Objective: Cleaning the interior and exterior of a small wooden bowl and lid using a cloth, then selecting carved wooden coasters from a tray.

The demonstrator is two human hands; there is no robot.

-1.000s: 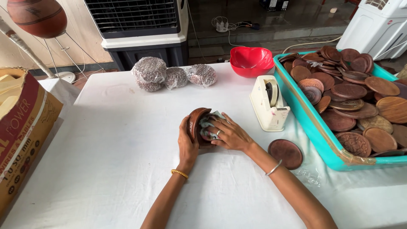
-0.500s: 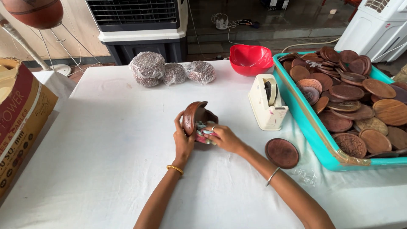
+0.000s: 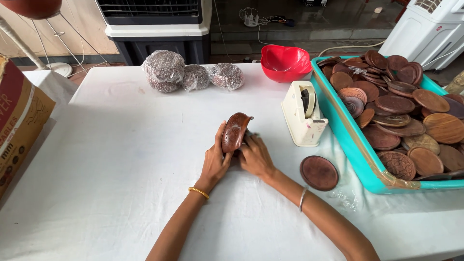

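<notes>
Over the last second you have turned the stack of carved wooden discs (image 3: 235, 131) from lying against your palms to standing on edge on the white table (image 3: 111, 159), and your hands have dropped lower around its base. That suggests the stack is being squared up and its wrap gathered underneath.

Your left hand (image 3: 215, 162) curls closed around the stack's left side, thumb up against the carved face. Your right hand (image 3: 254, 157) presses in from the right with fingers bent, touching the stack's lower edge; whether it pinches plastic film you cannot tell.

A single disc (image 3: 318, 172) lies flat to your right, near the cream tape dispenser (image 3: 303, 115) and the teal tray (image 3: 344, 133) of discs.
</notes>
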